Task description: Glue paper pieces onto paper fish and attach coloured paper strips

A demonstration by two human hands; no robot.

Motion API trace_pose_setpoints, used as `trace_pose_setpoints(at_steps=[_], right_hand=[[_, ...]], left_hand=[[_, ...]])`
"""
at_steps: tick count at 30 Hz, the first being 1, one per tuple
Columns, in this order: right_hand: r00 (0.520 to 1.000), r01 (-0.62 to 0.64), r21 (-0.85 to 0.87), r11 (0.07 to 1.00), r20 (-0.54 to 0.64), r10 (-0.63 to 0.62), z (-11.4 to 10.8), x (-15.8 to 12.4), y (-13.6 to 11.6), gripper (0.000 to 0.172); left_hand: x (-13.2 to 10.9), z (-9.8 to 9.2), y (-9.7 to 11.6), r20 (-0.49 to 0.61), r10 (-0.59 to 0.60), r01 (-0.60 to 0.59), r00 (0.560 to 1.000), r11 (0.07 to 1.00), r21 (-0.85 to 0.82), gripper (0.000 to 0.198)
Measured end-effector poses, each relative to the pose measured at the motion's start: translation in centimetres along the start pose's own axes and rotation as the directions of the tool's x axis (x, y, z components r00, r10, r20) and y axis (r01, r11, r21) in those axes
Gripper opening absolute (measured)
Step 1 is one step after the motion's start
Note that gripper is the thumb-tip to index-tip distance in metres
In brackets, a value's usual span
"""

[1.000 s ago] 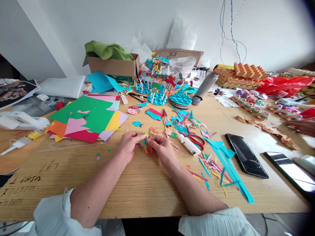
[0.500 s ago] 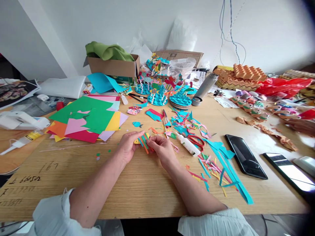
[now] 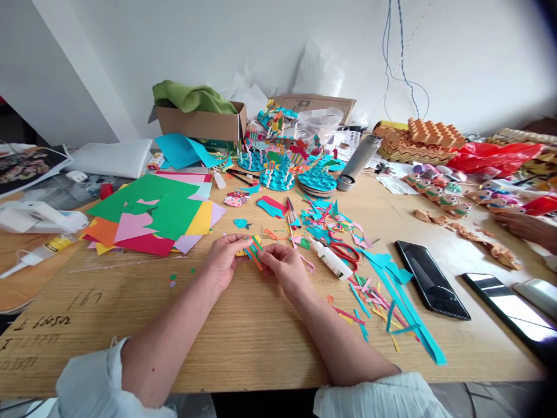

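Between my two hands, just over the table, is a small yellow paper fish (image 3: 255, 251) crossed by green, blue and orange strips. My left hand (image 3: 225, 261) pinches its head end, with the thumb on top. The fingertips of my right hand (image 3: 282, 266) are closed on its striped tail side, partly hiding it. A blue paper fish (image 3: 241, 223) lies flat just beyond my left hand. To the right of my right hand lie a white glue bottle (image 3: 331, 259) and red-handled scissors (image 3: 348, 254).
Coloured paper sheets (image 3: 161, 203) are stacked at left. Paper scraps (image 3: 374, 296) and two phones (image 3: 430, 278) lie at right. Blue decorated stands (image 3: 278, 174), a steel flask (image 3: 361, 159) and a box (image 3: 200, 122) stand behind. Another person's hand (image 3: 528, 227) rests at the right edge.
My right fingers have shifted slightly left over the fish, and its yellow head is more covered by my left hand. Another person's hand shows more at the right edge.
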State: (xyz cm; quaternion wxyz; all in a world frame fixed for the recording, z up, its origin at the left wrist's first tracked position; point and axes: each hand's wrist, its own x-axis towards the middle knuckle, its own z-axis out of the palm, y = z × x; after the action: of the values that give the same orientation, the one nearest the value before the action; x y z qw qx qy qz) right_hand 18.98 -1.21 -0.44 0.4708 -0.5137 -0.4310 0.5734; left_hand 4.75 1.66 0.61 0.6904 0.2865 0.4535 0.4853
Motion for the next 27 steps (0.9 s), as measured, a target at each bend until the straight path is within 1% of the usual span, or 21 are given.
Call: trace_pose_setpoints(at_steps=[5, 9, 12, 16, 21, 24, 27], right_hand=[[0.997, 0.040, 0.047, 0.998, -0.071, -0.036, 0.00, 0.13, -0.10, 0.029], [0.991, 0.085, 0.102, 0.991, -0.116, -0.073, -0.01, 0.11, -0.25, 0.029], [0.989, 0.093, 0.123, 0.988, -0.123, -0.078, -0.01, 0.05, -0.33, 0.030], [0.992, 0.074, 0.130, 0.989, -0.107, -0.060, -0.04, -0.02, -0.46, 0.035], [0.996, 0.048, 0.225, 0.973, -0.079, -0.031, -0.10, -0.06, -0.73, 0.044], [0.996, 0.047, 0.270, 0.962, -0.085, -0.025, -0.09, 0.08, -0.73, 0.042], [0.992, 0.053, 0.285, 0.957, -0.126, -0.017, -0.05, 0.27, -0.59, 0.041]], left_hand=[[-0.16, 0.24, 0.29, 0.060, -0.016, 0.019, 0.998, 0.999, -0.049, 0.029], [-0.30, 0.36, 0.35, 0.044, -0.049, 0.051, 0.998, 0.998, -0.044, 0.025], [-0.38, 0.36, 0.29, 0.045, -0.037, 0.037, 0.998, 0.999, -0.016, 0.020], [-0.46, 0.40, 0.30, 0.037, -0.016, 0.016, 0.999, 1.000, -0.011, 0.017], [-0.43, 0.33, 0.25, 0.053, 0.008, -0.008, 0.999, 1.000, 0.001, 0.025], [-0.38, 0.29, 0.04, 0.084, 0.024, -0.028, 0.996, 0.999, 0.044, 0.031], [-0.36, 0.25, -0.23, 0.104, 0.027, -0.036, 0.994, 0.996, 0.084, 0.034]])
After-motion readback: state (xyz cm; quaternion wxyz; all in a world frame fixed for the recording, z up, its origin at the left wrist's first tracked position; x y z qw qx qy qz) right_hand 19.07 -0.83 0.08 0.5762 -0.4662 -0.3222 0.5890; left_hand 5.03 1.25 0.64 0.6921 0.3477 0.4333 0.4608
